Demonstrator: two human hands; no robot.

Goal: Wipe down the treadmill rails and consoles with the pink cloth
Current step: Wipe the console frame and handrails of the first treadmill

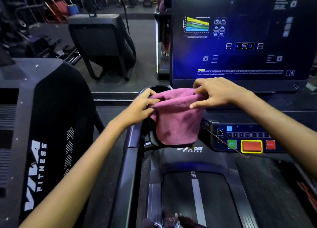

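Black treadmill belt (193,202) runs below, a grey side rail (127,167) at its left. Above it, the left hand (142,107) and right hand (216,93) each pinch the top edge of the pink cloth (176,119), which hangs folded beside the button panel (247,138). Beyond glows the blue console screen (240,39).

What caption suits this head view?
Both hands, left hand and right hand, hold a pink cloth before the treadmill console.
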